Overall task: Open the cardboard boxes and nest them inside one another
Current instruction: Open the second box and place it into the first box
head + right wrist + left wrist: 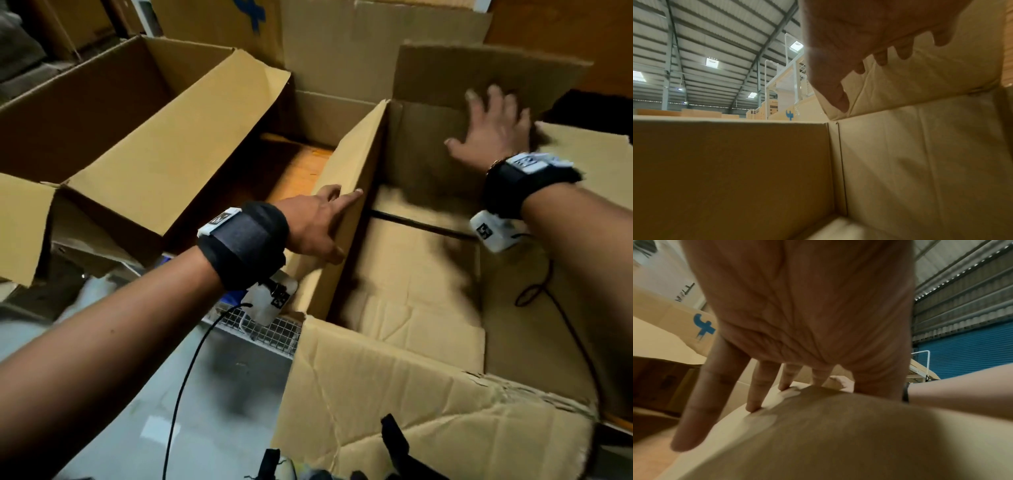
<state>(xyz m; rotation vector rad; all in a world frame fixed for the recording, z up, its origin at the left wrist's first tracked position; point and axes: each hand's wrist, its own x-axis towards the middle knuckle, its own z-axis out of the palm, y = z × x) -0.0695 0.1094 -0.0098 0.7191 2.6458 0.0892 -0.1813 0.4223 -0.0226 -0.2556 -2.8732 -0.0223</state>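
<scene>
- The left hand [317,222] lies with fingers straight on the upright left flap [346,192] of the near box [411,274]; the left wrist view shows fingertips [753,408] pressing the cardboard edge, gripping nothing.
- The right hand [493,132] is spread flat, fingers extended, against the far flap [479,73] of the same box; in the right wrist view its fingers [838,97] touch the flap's inner face without curling round it.
- The near box stands open in front of the person, its bottom panels showing, the near flap [411,394] folded outward and creased, with a torn edge.
- To the left, just beside it, a second box [137,120] lies open with its long flap [178,144] leaning toward the near box.
- Black wristbands [246,240] carry white camera units, each with a trailing black cable [185,370].
- Behind stands a carton with a blue mark [251,12].
- A wire mesh [270,334] shows below the left wrist, over grey floor [222,394].
</scene>
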